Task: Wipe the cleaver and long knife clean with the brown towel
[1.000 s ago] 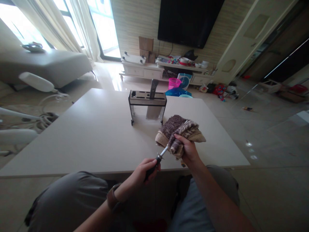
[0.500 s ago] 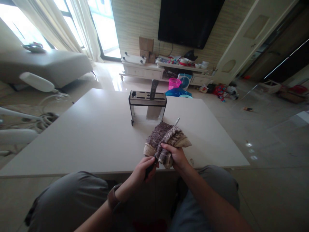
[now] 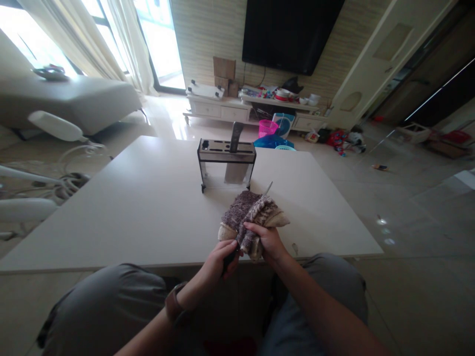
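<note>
We seem to be wiping the metal rod (image 3: 268, 187) with the towel (image 3: 241, 211), over the near edge of the desk (image 3: 148, 212). Our left hand (image 3: 221, 254) has its fingers curled around the dark handle (image 3: 229, 261); our right hand (image 3: 272, 244) grasps the towel folded about the shaft, tip poking out beyond. The next move, we judge, calls for an even squeeze and a straight pull.

1 black-handled rod (image 3: 268, 188), handle (image 3: 229, 262) in the left hand (image 3: 219, 258), tip projecting past 1 brown-and-cream cloth (image 3: 241, 210) folded around it and gripped in the right hand (image 3: 270, 241). 1 clear-sided knife block (image 3: 222, 156), upright on 1 white table (image 3: 118, 207), holding 1 dark-handled knife (image 3: 236, 137); behind, 1 pink basket (image 3: 267, 129), 1 low white cabinet (image 3: 208, 109) and 1 black television (image 3: 291, 34) on the wall (image 3: 208, 29).
</note>
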{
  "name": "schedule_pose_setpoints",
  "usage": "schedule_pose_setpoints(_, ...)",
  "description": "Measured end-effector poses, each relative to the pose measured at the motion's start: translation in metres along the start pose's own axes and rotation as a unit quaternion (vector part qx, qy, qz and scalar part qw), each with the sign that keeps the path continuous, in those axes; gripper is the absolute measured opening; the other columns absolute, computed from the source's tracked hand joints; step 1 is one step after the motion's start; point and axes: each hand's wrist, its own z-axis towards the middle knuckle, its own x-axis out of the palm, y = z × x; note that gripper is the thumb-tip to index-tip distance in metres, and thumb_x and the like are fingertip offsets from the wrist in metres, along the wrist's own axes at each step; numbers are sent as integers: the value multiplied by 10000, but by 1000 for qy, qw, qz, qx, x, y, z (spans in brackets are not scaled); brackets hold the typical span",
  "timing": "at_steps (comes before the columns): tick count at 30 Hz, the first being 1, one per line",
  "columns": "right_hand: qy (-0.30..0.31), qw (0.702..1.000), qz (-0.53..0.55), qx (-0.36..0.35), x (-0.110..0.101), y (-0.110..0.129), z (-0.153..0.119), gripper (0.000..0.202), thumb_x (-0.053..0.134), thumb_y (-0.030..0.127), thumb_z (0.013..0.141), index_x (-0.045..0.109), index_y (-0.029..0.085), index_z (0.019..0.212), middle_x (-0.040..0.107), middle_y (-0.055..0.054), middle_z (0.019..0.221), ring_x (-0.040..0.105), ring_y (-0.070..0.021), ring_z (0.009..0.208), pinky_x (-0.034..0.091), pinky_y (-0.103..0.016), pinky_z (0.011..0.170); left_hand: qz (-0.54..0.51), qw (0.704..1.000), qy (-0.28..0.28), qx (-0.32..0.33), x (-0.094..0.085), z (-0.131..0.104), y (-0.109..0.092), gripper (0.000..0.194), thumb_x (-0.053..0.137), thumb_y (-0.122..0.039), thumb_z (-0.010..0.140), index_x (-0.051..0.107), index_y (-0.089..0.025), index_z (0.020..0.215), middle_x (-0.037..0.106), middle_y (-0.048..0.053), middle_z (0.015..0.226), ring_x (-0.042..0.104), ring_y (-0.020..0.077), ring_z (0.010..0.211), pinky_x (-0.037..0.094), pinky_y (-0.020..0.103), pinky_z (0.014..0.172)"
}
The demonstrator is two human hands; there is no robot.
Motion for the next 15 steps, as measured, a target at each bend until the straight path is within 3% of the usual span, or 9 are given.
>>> schedule_pose_setpoints(15, -8, 1000, 12, 2, 0, -4, 3, 326, 916, 243, 485, 735, 178, 748, 813, -54, 860, 764, -243, 822, 594, -301, 698, 12, 1000, -9, -15, 0, 0, 1, 466, 628, -636, 815, 555, -184, 728, 408, -70, 422, 300, 69, 336, 214, 201, 352)
